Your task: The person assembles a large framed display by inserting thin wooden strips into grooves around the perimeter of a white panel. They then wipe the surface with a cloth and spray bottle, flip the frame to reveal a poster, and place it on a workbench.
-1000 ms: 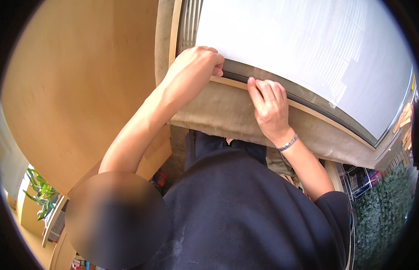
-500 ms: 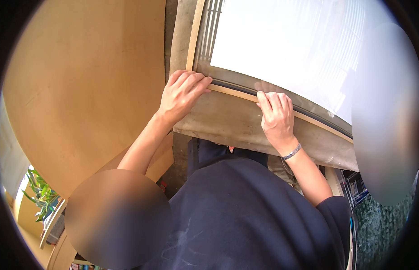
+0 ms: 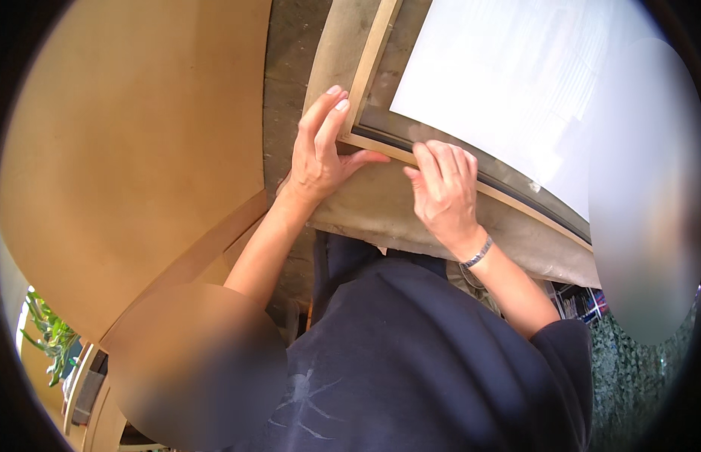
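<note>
Left forearm angles up and right; left hand spread, fingers extended up, thumb stuck out rightward. Right forearm runs up and left; right hand back-up, fingers bent and bunched, thumb below index. Hands apart, roughly level, right wrist lower than knuckles.

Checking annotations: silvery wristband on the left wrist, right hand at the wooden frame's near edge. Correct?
Wrong side: the silvery wristband is on the right wrist, per the head view. The right hand is at the near edge of the wooden frame.
</note>
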A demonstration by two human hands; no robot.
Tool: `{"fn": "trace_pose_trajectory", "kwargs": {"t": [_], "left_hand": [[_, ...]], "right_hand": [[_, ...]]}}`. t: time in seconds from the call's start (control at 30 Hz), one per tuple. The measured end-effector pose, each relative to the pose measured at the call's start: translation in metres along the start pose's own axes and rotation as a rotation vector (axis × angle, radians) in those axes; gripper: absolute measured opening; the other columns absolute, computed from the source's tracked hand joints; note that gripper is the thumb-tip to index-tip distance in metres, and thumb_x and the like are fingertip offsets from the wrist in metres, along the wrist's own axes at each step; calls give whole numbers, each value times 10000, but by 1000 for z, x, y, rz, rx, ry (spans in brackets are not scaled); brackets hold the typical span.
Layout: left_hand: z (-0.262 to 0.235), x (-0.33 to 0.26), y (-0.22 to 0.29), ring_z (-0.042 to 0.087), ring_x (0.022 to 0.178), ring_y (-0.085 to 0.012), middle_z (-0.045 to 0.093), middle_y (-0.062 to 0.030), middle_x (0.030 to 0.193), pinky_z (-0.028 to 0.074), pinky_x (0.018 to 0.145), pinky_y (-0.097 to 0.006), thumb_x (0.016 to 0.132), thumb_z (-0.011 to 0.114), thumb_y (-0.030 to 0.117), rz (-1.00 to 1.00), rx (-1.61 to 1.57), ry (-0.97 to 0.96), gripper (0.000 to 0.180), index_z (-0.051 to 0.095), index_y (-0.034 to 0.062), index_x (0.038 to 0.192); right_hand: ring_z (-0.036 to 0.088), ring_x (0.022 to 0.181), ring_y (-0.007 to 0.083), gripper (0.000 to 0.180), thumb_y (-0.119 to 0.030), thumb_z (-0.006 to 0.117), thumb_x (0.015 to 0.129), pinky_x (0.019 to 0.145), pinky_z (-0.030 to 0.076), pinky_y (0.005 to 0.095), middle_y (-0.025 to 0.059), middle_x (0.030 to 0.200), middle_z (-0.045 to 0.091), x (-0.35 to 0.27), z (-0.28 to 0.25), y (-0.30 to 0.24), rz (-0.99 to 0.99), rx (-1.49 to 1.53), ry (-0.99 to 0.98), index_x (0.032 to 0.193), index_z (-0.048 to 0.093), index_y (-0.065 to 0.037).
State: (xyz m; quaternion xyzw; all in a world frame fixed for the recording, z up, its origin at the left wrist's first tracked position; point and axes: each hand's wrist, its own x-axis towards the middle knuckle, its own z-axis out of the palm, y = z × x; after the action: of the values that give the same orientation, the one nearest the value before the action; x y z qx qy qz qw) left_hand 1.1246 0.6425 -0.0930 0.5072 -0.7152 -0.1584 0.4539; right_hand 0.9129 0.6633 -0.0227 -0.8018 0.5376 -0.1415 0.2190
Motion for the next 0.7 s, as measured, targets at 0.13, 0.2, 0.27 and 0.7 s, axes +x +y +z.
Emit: {"fn": "trace_pose_trajectory", "kwargs": {"t": [0.13,0.2,0.27,0.7], "left_hand": [[-9,-8,1,581,1285,-347,584,-214,1344,582,1002,-415,692,929,354,-99,45,-159,1011,379,-2,1462],[-3,-9,-3,616,1239,-347,578,-206,1376,590,957,-390,709,916,295,-39,14,-109,948,414,-2,1456],[-5,-8,-4,640,1208,-348,587,-201,1379,600,915,-373,723,898,238,-2,10,-95,891,440,-1,1449],[-27,12,11,583,1006,-191,692,67,1188,424,939,-406,823,805,288,322,525,-503,402,706,237,1209]], "right_hand": [[584,1004,263,259,-162,694,899,883,426,415,96,1064,593,22,21,-20,4,98,19,1111,632,-26],[583,983,266,229,-105,680,863,854,423,407,96,1042,592,30,29,-23,-26,113,46,1072,631,-24],[580,975,265,214,-70,672,833,840,421,403,95,1021,586,37,35,-28,-41,127,61,1038,626,-27],[548,991,199,274,-194,547,948,904,439,355,68,1083,589,-15,-7,8,-20,-225,-5,1156,636,-41]]}}
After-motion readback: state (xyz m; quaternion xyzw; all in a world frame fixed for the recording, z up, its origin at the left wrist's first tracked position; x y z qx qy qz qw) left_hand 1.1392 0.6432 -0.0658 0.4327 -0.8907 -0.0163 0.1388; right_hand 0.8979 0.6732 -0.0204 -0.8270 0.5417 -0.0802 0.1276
